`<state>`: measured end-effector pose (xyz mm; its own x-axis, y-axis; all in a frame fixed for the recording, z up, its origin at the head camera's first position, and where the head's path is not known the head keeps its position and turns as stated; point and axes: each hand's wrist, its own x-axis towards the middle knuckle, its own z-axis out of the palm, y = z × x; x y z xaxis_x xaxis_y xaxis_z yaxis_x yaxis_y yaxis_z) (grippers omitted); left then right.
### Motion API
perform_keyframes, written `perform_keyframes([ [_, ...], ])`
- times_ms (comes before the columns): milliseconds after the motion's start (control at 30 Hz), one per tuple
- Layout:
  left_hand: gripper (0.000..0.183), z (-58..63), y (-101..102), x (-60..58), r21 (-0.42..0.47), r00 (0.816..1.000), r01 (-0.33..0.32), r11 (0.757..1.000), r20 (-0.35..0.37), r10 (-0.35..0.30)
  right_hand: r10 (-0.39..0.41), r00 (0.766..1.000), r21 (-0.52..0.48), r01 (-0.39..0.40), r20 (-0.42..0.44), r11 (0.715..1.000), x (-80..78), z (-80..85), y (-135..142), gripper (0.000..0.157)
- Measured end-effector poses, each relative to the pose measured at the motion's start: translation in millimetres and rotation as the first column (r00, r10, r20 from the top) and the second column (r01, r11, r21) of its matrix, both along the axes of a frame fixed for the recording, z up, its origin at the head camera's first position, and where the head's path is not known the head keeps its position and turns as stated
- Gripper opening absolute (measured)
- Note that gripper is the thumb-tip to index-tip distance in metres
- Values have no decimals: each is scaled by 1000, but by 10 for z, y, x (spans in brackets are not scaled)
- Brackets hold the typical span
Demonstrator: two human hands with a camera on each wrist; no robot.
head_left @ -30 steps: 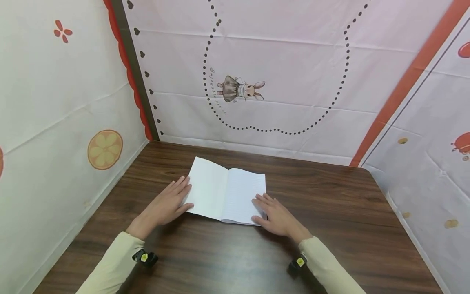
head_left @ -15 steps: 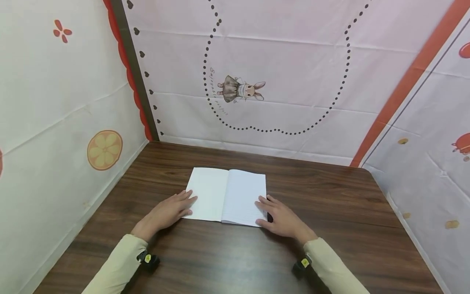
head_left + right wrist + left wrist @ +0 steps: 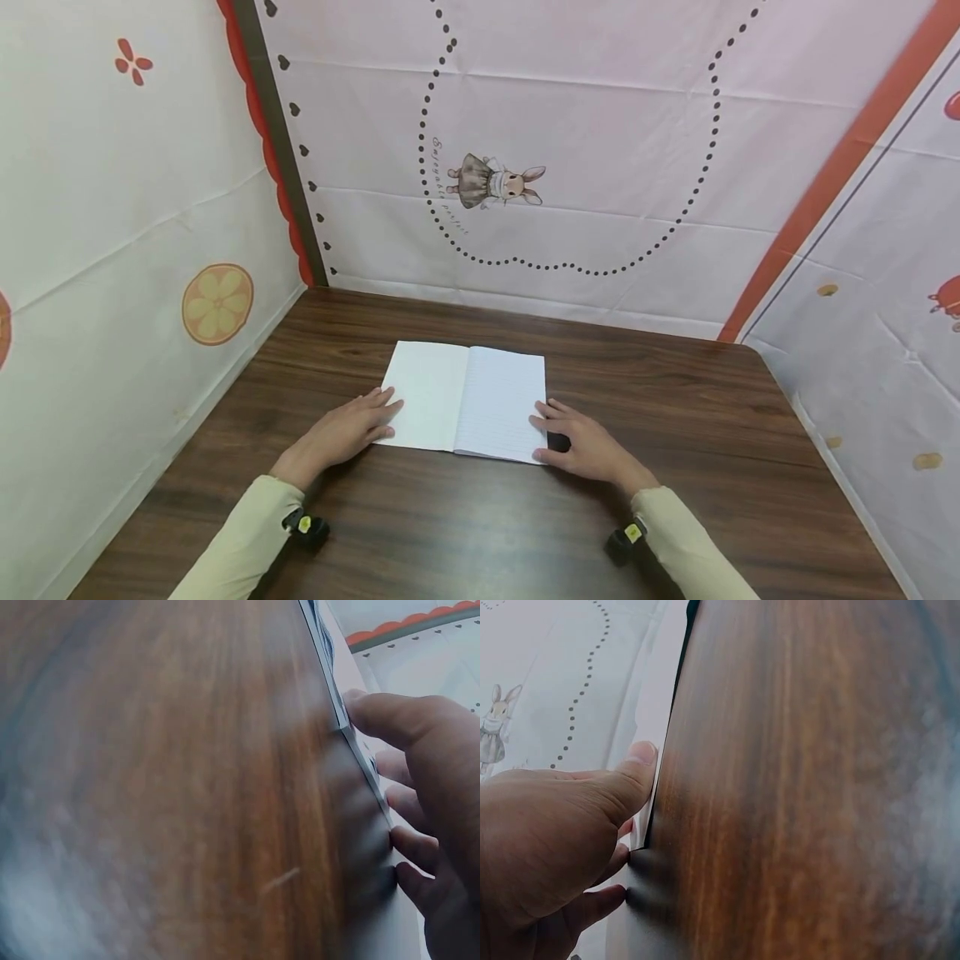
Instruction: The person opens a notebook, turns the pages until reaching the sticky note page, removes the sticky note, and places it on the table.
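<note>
An open notebook [image 3: 498,408] lies flat on the wooden table in the head view, a blank page on the left and a lined one on the right. My left hand [image 3: 341,433] rests its extended fingers on the blank page's lower outer corner. At the opposite edge, my right hand [image 3: 588,442] touches the lined page's lower right border, fingers spread and slightly bent. In the left wrist view the left thumb [image 3: 637,769] lies on the notebook's near edge [image 3: 666,682]. The right wrist view has the right thumb [image 3: 375,712] at the notebook's corner, the other fingertips along its side.
The dark wooden table [image 3: 450,525] extends around the notebook. White printed cloth [image 3: 585,167] hangs behind it, with more cloth on the left and right sides. A small black camera [image 3: 311,532] is strapped to the left wrist, another [image 3: 621,546] to the right.
The notebook's left page has come down flatter, and my left hand has moved nearer to me with it. My right hand has slid slightly right, toward the page's outer edge.
</note>
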<state>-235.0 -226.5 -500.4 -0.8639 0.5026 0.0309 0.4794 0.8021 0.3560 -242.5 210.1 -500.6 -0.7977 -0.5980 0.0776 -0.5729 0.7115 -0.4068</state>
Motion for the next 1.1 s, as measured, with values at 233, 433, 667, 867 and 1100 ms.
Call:
perform_keyframes([
  [233,54,-2,3,9,2,1000,-4,1000,0,4,-32,999,-16,32,11,999,16,2,-35,66],
  [433,54,18,14,-3,-24,1000,1,1000,1,-1,-80,997,-30,81,10,996,32,-5,-76,64],
  [667,56,63,56,0,-64,999,-9,998,-34,7,-96,995,-60,98,33,993,31,-32,-100,63],
  [867,53,108,224,-83,-150,984,-78,986,-171,52,-111,992,-79,115,52,990,35,-52,-96,64],
  [1100,49,358,488,-155,-216,922,-144,966,-384,52,-109,992,-93,115,71,989,42,-54,-93,64],
])
